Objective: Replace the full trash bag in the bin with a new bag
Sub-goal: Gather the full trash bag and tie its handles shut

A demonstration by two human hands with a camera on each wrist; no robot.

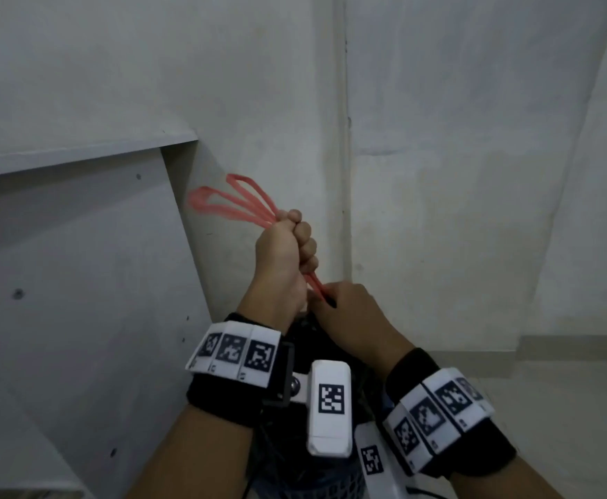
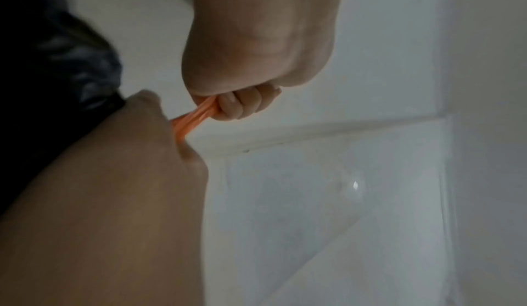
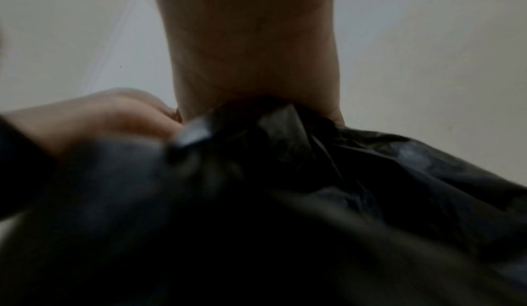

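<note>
Black trash bag (image 1: 316, 340), full and gathered shut at its neck, sits low in the middle of the head view, mostly hidden behind two forearms. Red drawstring (image 1: 237, 203) runs up out of that neck, and its loops stand free above the upper fist, toward the wall.

Left hand (image 1: 286, 253) is the higher one. Its fingers are curled into a fist around the drawstring, with the cords pulled taut below it. Right hand (image 1: 349, 311) sits just beneath, at the bag's neck, its fingers closed on the puckered plastic where the cords come out. The two hands are near each other, one above the other, joined by the short stretch of red cord.

Dark latticed bin (image 1: 305, 480) shows at the bottom edge, directly under the bag. Whether the bag's base rests inside it cannot be told, because the wrists cover that part.

Both wrists wear black bands carrying white blocks printed with square black-and-white markers. Behind everything is a pale, scuffed wall (image 1: 439, 138) meeting in a corner, with a grey slanted panel (image 1: 61, 282) on the left.

Judging by this, the job is at an early stage: the full bag is cinched and gripped, ready for lifting. Carrying it away and fitting a new bag are not yet done, and no new bag is in sight.
</note>
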